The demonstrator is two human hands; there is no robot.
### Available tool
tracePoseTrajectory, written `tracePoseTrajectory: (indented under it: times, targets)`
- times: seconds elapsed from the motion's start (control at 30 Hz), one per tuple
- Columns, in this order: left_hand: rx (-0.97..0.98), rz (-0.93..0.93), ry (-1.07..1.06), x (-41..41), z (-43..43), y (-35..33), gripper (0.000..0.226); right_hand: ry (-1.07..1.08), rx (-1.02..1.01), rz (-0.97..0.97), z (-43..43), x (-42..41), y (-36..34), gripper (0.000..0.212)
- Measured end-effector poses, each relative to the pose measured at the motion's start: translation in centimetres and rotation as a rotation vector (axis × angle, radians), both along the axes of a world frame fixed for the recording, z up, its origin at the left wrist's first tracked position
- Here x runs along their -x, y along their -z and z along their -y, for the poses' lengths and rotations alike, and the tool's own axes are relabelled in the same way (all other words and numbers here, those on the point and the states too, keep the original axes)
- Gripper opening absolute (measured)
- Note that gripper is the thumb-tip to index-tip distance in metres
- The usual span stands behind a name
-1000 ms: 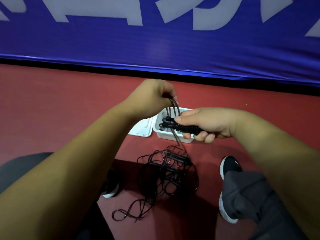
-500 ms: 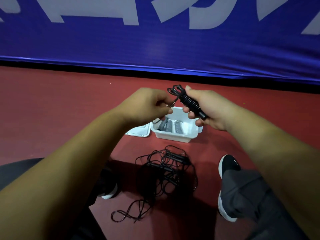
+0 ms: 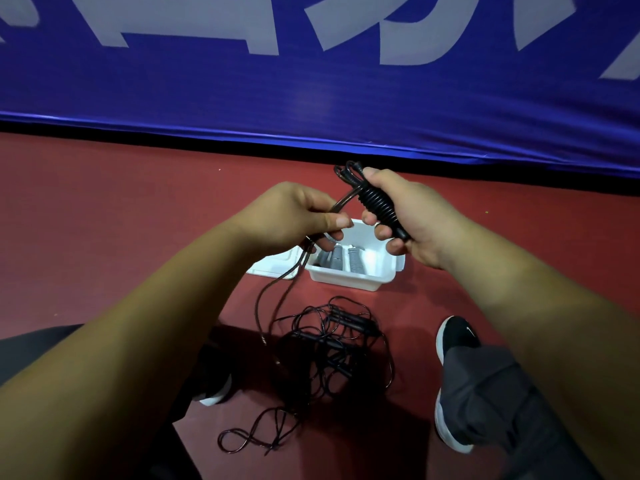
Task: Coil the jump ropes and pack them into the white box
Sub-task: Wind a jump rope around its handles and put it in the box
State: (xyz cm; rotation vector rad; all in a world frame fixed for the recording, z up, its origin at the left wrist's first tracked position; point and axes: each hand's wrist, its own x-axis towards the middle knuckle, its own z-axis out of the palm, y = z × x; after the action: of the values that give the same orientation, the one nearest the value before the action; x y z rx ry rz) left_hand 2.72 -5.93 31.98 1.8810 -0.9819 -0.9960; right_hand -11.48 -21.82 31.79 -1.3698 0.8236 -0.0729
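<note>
While a person crouches on a red floor (image 3: 104, 220) below a blue banner with white lettering (image 3: 311, 91), the right hand (image 3: 412, 216) grips one black ribbed jump-rope handle (image 3: 379, 206), fingers curled round it. The handle is held in the air above the box. Its long axis is tilted, with the far end pointing up and left toward the banner and the near end toward the wrist. Small loops of rope bunch at that far end.

The left hand (image 3: 298, 216) pinches a thin black cord (image 3: 344, 200) that runs from the handle, passes through the fingers and hangs in two strands to the floor.

Beneath the hands, partly hidden by them, sits one white rectangular plastic box (image 3: 349, 280), open, with at least two grey ribbed handles (image 3: 355, 260) lying inside. One flat white lid (image 3: 273, 268) touches its left side.

Nearer the person lies a tangle of black ropes (image 3: 332, 344); how many cannot be told. It sits between two black shoes, the left (image 3: 214, 389) and the right (image 3: 453, 337).
</note>
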Motion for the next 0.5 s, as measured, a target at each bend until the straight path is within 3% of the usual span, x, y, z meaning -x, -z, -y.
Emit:
tracePoseTrajectory:
  times: [0.2, 0.33, 0.43, 0.5]
  targets:
    - [-0.045, 0.078, 0.018, -0.8, 0.0, 1.1, 0.013, -0.132, -0.012, 0.034, -0.5, -0.2, -0.7, 0.037]
    - [-0.084, 0.265, 0.008, -1.1, 0.5, 1.0, 0.010, -0.268, -0.017, 0.011, -0.9, 0.3, -0.7, 0.044]
    - [-0.083, 0.485, 0.021, -1.3, 0.6, 1.2, 0.033, -0.412, -0.031, -0.037, -0.8, 0.8, -0.5, 0.046]
    - [-0.072, 0.579, 0.056, -1.4, 0.5, 1.1, 0.014, -0.527, -0.037, -0.086, -0.8, 1.2, -0.5, 0.045]
